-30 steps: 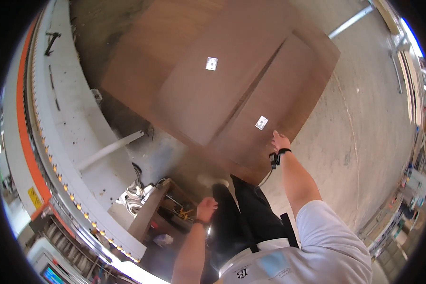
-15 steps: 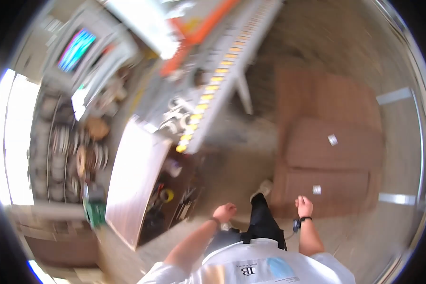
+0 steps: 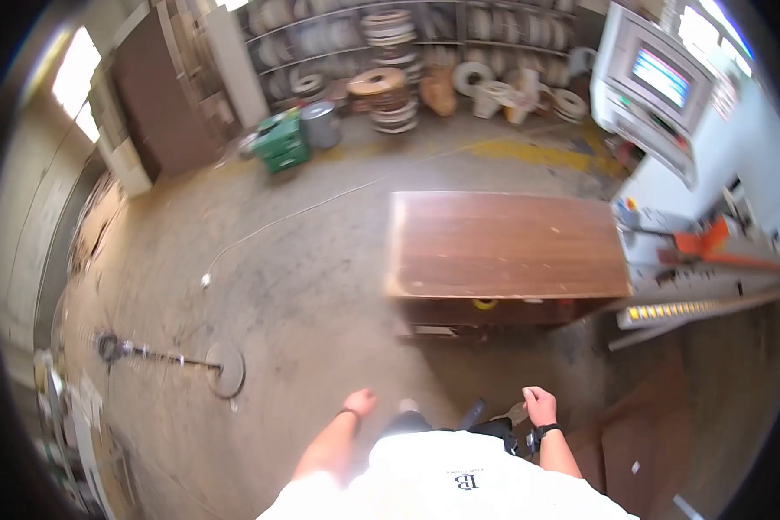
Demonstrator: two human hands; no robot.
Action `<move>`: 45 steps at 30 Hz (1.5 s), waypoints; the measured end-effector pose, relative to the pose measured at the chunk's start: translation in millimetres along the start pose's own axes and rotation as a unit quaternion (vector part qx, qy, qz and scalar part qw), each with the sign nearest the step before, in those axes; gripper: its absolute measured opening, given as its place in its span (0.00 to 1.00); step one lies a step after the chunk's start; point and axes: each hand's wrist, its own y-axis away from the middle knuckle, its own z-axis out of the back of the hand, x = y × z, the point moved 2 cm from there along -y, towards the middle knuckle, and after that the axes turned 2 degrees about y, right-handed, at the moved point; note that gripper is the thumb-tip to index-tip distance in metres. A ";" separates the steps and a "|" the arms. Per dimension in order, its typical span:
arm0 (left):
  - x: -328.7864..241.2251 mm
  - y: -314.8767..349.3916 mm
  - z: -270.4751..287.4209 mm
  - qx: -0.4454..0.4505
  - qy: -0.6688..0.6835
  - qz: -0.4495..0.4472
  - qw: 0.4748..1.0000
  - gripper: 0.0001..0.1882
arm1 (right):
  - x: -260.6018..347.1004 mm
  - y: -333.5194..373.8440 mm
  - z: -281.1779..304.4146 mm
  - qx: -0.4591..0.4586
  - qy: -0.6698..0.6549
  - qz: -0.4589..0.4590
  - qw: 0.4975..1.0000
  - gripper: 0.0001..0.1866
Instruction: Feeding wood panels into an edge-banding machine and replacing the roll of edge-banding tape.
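My left hand (image 3: 360,401) hangs over the bare floor, its fingers curled in, with nothing visible in it. My right hand (image 3: 540,404) is loosely closed too, nearest to the front of a brown wooden cabinet (image 3: 507,238) but apart from it. A dark band with a small device circles my right wrist; the left wrist has a dark band. Under the cabinet top, an open shelf holds a yellow roll (image 3: 485,304) and other items too shaded to make out. Both hands are slightly blurred.
A standing fan (image 3: 227,368) lies along the floor view at left. A cable (image 3: 277,215) crosses the floor. Farther off are a green box (image 3: 282,143), a grey bin (image 3: 321,126) and stacked rolls (image 3: 390,91). A machine with a screen (image 3: 659,74) stands right; brown boards (image 3: 641,451) lie lower right.
My view has swung to the left. The cabinet now stands ahead, the machine has shifted to the right, and the boards are at the lower right edge. Both hands stay empty-looking.
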 end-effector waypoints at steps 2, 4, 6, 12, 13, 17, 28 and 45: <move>103.3 17.2 27.6 -0.058 0.097 0.117 0.987 0.21 | 98.7 -23.8 -38.9 0.057 0.010 0.026 0.998 0.11; 182.1 41.9 58.8 -0.086 0.140 0.179 0.970 0.20 | 181.3 -41.7 -83.5 0.159 -0.015 0.046 0.986 0.10; 239.2 54.6 65.8 -0.103 0.160 0.201 0.961 0.19 | 250.1 -67.0 -125.3 0.212 -0.020 0.114 0.970 0.10; 322.8 58.9 14.2 -0.119 0.245 0.271 0.923 0.19 | 411.2 -133.5 -241.5 0.315 -0.270 0.074 0.907 0.11; 309.9 48.4 15.1 -0.085 0.273 0.264 0.921 0.19 | 427.5 -148.0 -257.6 0.307 -0.294 0.077 0.902 0.11; 208.6 28.1 80.6 -0.071 0.224 0.143 0.961 0.19 | 470.7 -221.5 -335.2 0.301 -0.305 0.075 0.900 0.11; 253.3 -137.8 399.9 -0.267 0.503 0.164 0.805 0.14 | 671.9 -398.2 -550.9 0.397 -0.144 0.179 0.889 0.11; 449.2 -502.5 802.0 -0.141 0.326 0.233 0.905 0.18 | 659.3 -628.5 -680.2 0.214 0.158 -0.155 0.951 0.23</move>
